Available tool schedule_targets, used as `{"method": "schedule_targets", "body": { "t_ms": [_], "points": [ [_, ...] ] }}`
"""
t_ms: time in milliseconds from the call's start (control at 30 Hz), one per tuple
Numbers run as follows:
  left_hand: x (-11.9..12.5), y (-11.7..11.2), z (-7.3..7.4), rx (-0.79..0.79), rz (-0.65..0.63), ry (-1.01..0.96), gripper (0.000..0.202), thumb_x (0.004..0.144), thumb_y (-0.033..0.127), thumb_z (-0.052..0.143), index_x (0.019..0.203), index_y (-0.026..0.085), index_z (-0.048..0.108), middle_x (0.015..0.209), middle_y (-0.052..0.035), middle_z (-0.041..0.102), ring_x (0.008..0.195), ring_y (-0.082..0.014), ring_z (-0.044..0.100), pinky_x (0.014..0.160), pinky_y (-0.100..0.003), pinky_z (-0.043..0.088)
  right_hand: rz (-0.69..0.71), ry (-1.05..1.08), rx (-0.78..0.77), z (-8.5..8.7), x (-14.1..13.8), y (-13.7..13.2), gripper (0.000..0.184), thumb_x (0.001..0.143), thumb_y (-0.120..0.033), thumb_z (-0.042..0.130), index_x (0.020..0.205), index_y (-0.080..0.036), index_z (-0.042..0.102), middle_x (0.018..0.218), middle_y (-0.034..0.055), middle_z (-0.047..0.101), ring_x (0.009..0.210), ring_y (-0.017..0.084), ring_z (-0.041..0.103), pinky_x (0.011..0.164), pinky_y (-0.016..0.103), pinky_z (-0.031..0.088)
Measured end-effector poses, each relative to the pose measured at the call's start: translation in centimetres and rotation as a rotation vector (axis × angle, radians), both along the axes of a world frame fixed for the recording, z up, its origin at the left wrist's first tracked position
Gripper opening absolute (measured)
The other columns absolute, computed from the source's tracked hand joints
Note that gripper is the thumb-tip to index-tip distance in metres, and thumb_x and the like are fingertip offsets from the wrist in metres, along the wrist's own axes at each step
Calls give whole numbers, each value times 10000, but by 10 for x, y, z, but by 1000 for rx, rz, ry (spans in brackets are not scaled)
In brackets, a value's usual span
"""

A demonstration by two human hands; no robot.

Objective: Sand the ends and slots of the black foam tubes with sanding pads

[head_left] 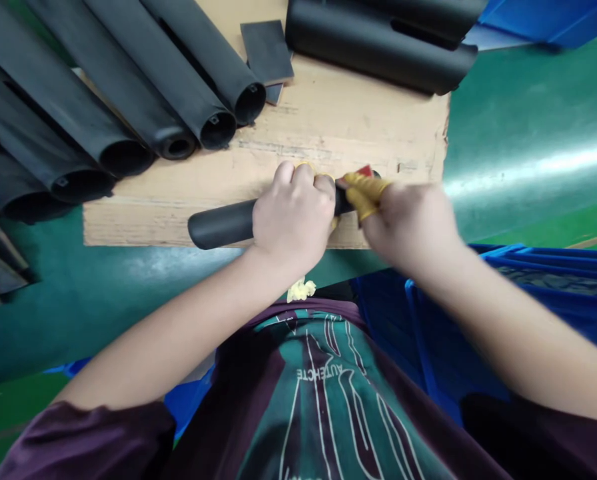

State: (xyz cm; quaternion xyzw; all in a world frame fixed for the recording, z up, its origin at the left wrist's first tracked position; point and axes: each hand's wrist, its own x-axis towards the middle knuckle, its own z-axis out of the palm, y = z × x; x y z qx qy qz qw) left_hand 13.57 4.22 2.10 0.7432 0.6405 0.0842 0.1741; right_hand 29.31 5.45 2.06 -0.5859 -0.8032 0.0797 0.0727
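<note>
First, at the far left of the frame, a few dark wedge-shaped pieces (1,267), cut off by the edge and so impossible to count, on a glossy green surface (528,113). Just right of them, six matte black tubes (128,87) side by side at the upper left, open ends all aimed toward the middle, probably laid this way to stop them rolling and to keep them in order. Below their ends, one more black tube (218,223), held above the lower edge of a cardboard sheet (378,127). Around it, the left hand (293,220), clamped in a firm fist, apparently to steady the tube for work at its far end. Under that fist, a crumpled pale yellow wad (301,290) against a dark printed shirt (308,400). Higher up, near the top centre, two flat dark plates (267,52), one partly under the other, and two slotted black tubes (378,47) lying together. Next, the right hand (408,230), close beside the left, both hands together on the same tube, with yellow finger cots (366,193) pinching its far end beside a tiny red scrap (364,171), too hidden to identify. Finally, along the right side, a blue bin or sheet (553,280), unclear which.
</note>
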Motion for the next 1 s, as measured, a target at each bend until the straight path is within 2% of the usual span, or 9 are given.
{"method": "schedule_targets", "body": {
  "t_ms": [233,333,467,567,733,900,1000],
  "points": [
    [0,0,-1,8,8,-8,226,887,190,591,1057,230,735,1074,-128,689,1171,-320,573,836,-388,537,5,-1,-44,0,-1,0,356,949,-352,499,1024,-165,793,671,102,715,592,222,641,581,330,444],
    [0,0,-1,19,10,-11,219,881,184,604,1048,227,739,1070,-129,695,1175,-324,573,830,-387,535,-50,5,12,-2,0,-1,364,948,-336,498,1046,-142,790,695,122,729,615,237,658,596,341,457],
    [0,0,-2,41,-9,12,220,895,172,579,1039,200,742,1049,-134,701,1145,-315,590,780,-368,528,19,38,9,-4,1,-3,364,951,-344,498,1015,-130,785,651,104,703,592,227,641,577,327,448],
    [0,1,-4,61,-3,17,220,901,166,568,1034,186,742,1046,-136,705,1144,-312,593,780,-361,523,-36,65,63,-6,2,-3,382,972,-374,490,983,-129,784,649,103,688,612,230,647,591,330,448],
    [-1,2,-4,26,-3,16,217,902,157,574,1043,194,736,1060,-115,706,1176,-292,591,807,-334,517,16,62,55,-9,2,-7,378,969,-378,498,1028,-140,786,646,93,688,573,212,626,566,319,431],
    [0,4,1,-20,24,8,172,885,198,634,1029,201,727,1092,-112,700,1194,-301,584,833,-349,515,-70,50,164,-13,0,-11,425,967,-362,479,1094,-101,790,616,112,693,530,213,606,530,332,425],
    [-1,4,2,-31,-12,42,212,879,218,653,1076,185,723,1113,-121,701,1210,-311,572,830,-358,513,-19,133,158,-14,1,-7,387,966,-352,500,1142,-156,785,658,87,723,554,190,628,563,316,473]
  ]
}}
